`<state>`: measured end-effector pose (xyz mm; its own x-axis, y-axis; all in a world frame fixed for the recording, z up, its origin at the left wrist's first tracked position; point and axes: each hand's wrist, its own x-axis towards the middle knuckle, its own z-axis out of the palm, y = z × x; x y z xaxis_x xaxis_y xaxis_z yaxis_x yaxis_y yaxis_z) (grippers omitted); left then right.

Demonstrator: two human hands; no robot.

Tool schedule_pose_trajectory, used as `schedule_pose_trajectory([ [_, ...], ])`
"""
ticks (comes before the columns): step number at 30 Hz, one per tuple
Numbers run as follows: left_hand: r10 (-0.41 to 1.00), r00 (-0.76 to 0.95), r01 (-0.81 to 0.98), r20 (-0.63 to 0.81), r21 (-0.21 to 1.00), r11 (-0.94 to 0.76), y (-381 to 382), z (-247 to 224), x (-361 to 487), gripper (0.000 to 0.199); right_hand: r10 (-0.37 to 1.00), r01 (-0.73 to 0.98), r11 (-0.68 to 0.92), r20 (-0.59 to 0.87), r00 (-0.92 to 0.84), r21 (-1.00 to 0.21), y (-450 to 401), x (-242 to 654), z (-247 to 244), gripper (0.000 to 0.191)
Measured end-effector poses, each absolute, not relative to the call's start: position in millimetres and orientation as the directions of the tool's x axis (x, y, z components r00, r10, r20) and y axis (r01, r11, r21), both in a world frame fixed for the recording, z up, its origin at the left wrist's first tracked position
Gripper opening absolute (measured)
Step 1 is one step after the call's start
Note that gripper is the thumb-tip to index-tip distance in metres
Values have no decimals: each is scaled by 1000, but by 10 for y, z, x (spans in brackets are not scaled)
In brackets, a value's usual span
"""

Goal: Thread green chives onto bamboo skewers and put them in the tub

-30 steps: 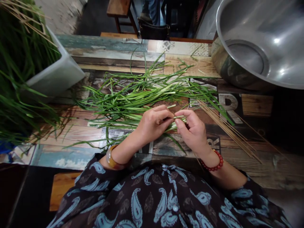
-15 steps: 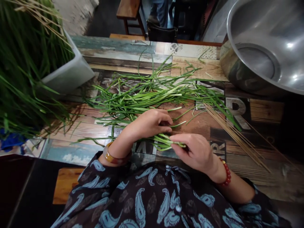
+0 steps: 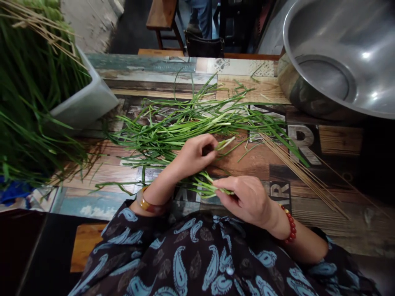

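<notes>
A loose pile of long green chives [image 3: 185, 127] lies across the middle of the table. My left hand [image 3: 197, 152], at the near side of the pile, is closed in a pinch on a few chive stalks [image 3: 225, 144], whose pale ends stick out to the right of the fingers. Closer to my body, my right hand [image 3: 243, 197] grips a small bunch of chives [image 3: 205, 187] near one end; the bunch reaches left and passes under my left wrist.
Thin wooden skewers [image 3: 299, 172] lie on the right. A large metal bowl [image 3: 290, 70] stands at the back right. At the left, a white bin [image 3: 89, 98] overflows with more chives and dry straw-like strips [image 3: 43, 31]. A person's leg [image 3: 202, 18] shows beyond the table.
My left hand has moved up slightly and now pinches chive stalks by the pile. My right hand keeps its bunch. The whole view has shifted a little.
</notes>
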<state>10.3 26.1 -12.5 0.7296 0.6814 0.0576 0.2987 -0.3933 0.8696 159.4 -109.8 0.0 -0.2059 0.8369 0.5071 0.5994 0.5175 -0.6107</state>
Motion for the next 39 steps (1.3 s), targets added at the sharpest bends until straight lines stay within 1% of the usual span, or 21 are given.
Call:
schedule_pose_trajectory([
  [2, 734, 678, 216, -26, 962, -165, 263, -85, 99, 5, 860, 614, 459, 493, -128, -642, -1082, 1615, -1, 15],
  [4, 729, 677, 153, -99, 988, -8, 251, -36, 100, 12, 883, 616, 394, 468, -47, -682, -1052, 1637, 5, 15],
  [6, 724, 676, 136, -140, 989, 64, 234, 4, 103, 18, 905, 612, 320, 425, 30, -723, -1016, 1661, 8, 16],
  [8, 729, 667, 123, -152, 988, 94, 222, 24, 104, 21, 930, 600, 230, 354, 96, -766, -985, 1685, 4, 20],
  [11, 754, 641, 92, -144, 990, 111, 214, 21, 103, 29, 962, 557, 116, 232, 142, -822, -959, 1711, -15, 22],
  [13, 765, 628, 84, -142, 990, 115, 207, 15, 106, 32, 969, 528, 81, 191, 157, -845, -953, 1717, -30, 22],
  [18, 745, 646, 85, -168, 985, 148, 177, 24, 125, 27, 967, 491, 60, 173, 188, -869, -952, 1722, -69, 23],
  [21, 737, 659, 62, -148, 988, 143, 166, 17, 134, 26, 967, 474, 40, 153, 203, -880, -950, 1734, -89, 24],
  [24, 736, 664, 45, -132, 990, 137, 160, 2, 138, 26, 968, 469, 37, 148, 201, -883, -947, 1743, -93, 24],
  [32, 753, 642, 87, -148, 989, 120, 135, 2, 146, 28, 969, 461, 27, 137, 207, -887, -939, 1736, -99, 24],
  [39, 755, 641, 78, -139, 990, 116, 134, 14, 153, 27, 971, 449, 12, 118, 209, -893, -942, 1744, -111, 25],
])
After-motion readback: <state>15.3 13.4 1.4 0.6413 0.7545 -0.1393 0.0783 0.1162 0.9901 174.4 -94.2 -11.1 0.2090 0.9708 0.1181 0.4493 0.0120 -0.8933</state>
